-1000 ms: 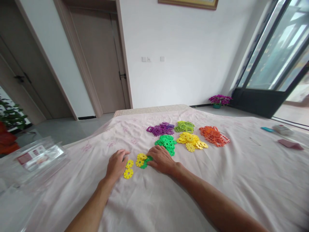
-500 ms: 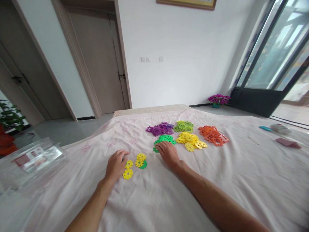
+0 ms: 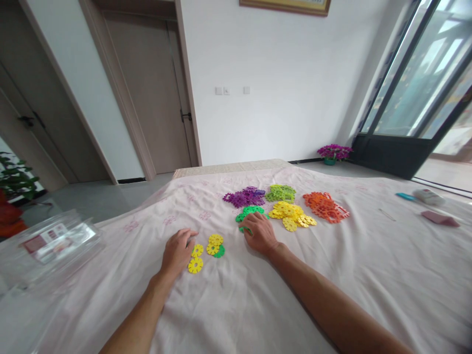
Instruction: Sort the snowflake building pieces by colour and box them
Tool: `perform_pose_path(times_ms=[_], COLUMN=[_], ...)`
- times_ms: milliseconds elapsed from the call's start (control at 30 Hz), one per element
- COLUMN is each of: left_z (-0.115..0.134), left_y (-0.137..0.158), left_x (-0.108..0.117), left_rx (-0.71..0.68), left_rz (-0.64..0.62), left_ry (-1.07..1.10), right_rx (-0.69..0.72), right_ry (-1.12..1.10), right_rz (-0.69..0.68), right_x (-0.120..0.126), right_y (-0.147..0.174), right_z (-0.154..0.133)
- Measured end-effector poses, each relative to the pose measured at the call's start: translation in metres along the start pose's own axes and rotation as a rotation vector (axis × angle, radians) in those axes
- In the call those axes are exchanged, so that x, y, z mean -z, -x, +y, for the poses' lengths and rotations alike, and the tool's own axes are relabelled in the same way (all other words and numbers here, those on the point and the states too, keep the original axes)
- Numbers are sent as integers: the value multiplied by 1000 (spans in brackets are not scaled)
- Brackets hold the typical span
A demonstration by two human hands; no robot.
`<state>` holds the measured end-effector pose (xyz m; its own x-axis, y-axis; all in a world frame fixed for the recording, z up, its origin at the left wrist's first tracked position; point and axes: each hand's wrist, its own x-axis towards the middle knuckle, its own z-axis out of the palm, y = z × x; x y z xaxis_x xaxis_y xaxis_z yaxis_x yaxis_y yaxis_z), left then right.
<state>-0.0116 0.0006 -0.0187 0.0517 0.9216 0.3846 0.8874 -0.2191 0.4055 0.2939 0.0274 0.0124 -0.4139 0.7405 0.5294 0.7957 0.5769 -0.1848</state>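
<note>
Both grips unclear, left hand [image 3: 179, 249] at yellow discs [image 3: 198, 269], right hand [image 3: 259, 233] edging green pile [image 3: 248, 211], cloth [image 3: 228, 312] nearer

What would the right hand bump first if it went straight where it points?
Probably the pile of round green plastic discs, under or just past the right hand; depth is unclear.

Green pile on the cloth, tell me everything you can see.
The green pile is a loose heap of thin, notched discs that look plastic. It lies on the pale cloth, left of the yellow pile. The right hand covers part of its near side; whether it grips a disc is hidden.
</note>
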Motion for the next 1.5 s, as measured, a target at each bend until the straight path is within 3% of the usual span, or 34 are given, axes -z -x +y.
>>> perform_pose_path(times_ms=[267, 400, 667, 1033, 1133, 1233, 1367, 1500], left_z=[0, 1, 2, -2, -1, -1, -3, -3], left_y=[0, 0, 1, -1, -1, -1, -1, -1], left_x=[0, 0, 1, -2, -2, -1, -2, -2], left_rx=[0, -1, 1, 3, 14, 22, 13, 3], left_rz=[12, 8, 7, 11, -2, -17, -23, -24], left_ry=[2, 8, -11, -2, -2, 1, -3, -13], right_rx=[28, 159, 379, 395, 314, 146, -67, -298], right_ry=[36, -64, -141, -204, -180, -157, -112, 8], right_rz=[-40, -66, -256, -180, -101, 60, 265, 388], right_x=[-2, -3, -16, -19, -23, -21, -9, 9], right_y=[-2, -2, -4, -3, -1, -4, -8, -7], right_z=[-1, -13, -33, -32, -29, -16, 18, 63])
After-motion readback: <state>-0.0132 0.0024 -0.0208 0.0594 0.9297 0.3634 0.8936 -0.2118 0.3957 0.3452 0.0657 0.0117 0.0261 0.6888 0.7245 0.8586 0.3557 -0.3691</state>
